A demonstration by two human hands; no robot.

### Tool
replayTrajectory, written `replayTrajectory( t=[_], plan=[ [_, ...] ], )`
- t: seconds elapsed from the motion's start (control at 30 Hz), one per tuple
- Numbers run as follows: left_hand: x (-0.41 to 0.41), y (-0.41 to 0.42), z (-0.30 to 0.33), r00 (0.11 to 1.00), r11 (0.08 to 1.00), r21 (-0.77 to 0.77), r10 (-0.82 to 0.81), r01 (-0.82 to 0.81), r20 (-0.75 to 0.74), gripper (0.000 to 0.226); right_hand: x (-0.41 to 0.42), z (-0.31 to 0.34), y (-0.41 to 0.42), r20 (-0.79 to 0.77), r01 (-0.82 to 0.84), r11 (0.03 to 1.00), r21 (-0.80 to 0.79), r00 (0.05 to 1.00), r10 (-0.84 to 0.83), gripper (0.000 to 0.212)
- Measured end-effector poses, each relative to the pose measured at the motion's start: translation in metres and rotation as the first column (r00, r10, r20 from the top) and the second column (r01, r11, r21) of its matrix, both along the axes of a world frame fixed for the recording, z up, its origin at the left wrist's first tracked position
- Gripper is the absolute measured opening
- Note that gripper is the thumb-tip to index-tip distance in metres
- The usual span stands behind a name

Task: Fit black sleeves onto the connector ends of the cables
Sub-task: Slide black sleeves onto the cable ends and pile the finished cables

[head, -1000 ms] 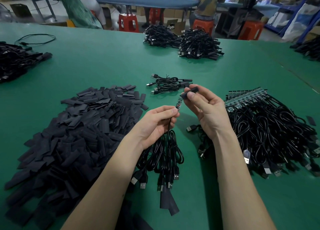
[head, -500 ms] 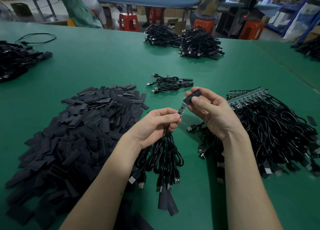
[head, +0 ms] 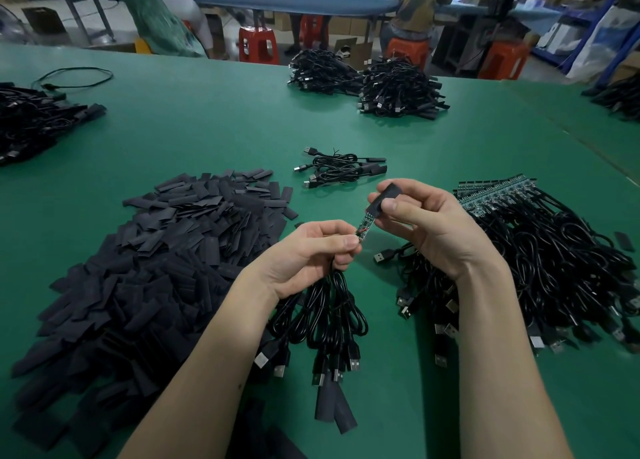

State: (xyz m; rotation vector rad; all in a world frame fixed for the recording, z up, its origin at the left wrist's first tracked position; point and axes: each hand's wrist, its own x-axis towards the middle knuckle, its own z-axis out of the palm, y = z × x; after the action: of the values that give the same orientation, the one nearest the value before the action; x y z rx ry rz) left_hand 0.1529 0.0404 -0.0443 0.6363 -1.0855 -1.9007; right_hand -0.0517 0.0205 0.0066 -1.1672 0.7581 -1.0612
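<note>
our right hand (head: 426, 228), pinching the sleeve (head: 388, 197), now has its mouth over the board (head: 364, 223) tip; left hand (head: 311, 250) pinches the cable, so we push on.

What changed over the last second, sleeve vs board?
The right hand has lifted the sleeve up and away, so more of the green board shows between the hands; only its tip is at the sleeve's mouth now. The left hand still pinches the board's base and holds the cable bundle. The piles on the table are unchanged.
</note>
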Motion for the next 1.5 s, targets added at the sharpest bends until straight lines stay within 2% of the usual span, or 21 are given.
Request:
replayTrajectory(
  t=[0.07,0.17,0.3,0.43,0.6,0.83,0.93,1.07,1.13,1.23,1.37,1.5],
  plan=[
    [0.001,0.0,0.001,1.0,1.0,-0.002,-0.018,0.018,0.008,0.004,-0.002,0.003,0.0,-0.044,-0.007,1.0,-0.023,0.999,0.006,0.024],
    [0.001,0.0,0.0,0.999,0.999,-0.008,-0.033,0.033,0.021,0.004,-0.004,0.005,0.002,-0.083,-0.026,0.999,-0.045,0.996,0.022,0.023],
    [-0.001,0.001,0.001,1.0,1.0,-0.028,-0.001,0.002,0.029,0.018,-0.002,0.004,0.003,-0.064,-0.062,0.998,-0.01,0.996,0.061,0.019],
    [-0.001,0.001,0.0,1.0,1.0,0.0,0.027,-0.027,-0.002,0.019,-0.003,0.001,0.004,-0.031,-0.075,0.997,0.026,0.997,0.076,0.017],
    [-0.001,-0.001,0.0,0.999,1.0,0.019,-0.006,0.005,0.045,0.019,-0.008,0.006,0.004,-0.21,-0.123,0.991,-0.045,0.971,0.112,0.024],
    [-0.003,-0.005,-0.005,0.991,0.99,0.04,0.134,-0.134,0.003,0.017,0.003,-0.006,-0.001,-0.118,-0.059,0.998,-0.016,0.991,0.057,0.026],
    [-0.007,-0.008,-0.006,0.955,0.956,-0.009,0.293,-0.293,0.033,0.023,0.01,-0.01,-0.006,-0.044,0.048,0.998,0.037,0.998,-0.046,0.025],
    [-0.013,-0.01,-0.009,0.875,0.875,-0.139,0.477,-0.464,0.084,0.013,0.015,-0.017,-0.011,0.019,0.178,0.973,0.146,0.983,-0.182,0.016],
    [-0.014,-0.011,-0.012,0.85,0.85,-0.201,0.514,-0.487,0.117,0.009,0.017,-0.019,-0.012,0.023,0.212,0.96,0.184,0.975,-0.219,0.011],
    [-0.013,-0.013,-0.017,0.809,0.812,-0.283,0.565,-0.511,0.163,0.013,0.019,-0.023,-0.013,0.02,0.231,0.951,0.205,0.971,-0.24,0.008],
    [-0.013,-0.014,-0.019,0.787,0.79,-0.327,0.591,-0.518,0.18,0.014,0.02,-0.025,-0.013,0.015,0.236,0.954,0.187,0.97,-0.243,0.005],
    [-0.013,-0.013,-0.019,0.787,0.784,-0.349,0.593,-0.513,0.173,0.011,0.02,-0.026,-0.012,0.025,0.203,0.963,0.178,0.977,-0.211,0.013]
  ],
)
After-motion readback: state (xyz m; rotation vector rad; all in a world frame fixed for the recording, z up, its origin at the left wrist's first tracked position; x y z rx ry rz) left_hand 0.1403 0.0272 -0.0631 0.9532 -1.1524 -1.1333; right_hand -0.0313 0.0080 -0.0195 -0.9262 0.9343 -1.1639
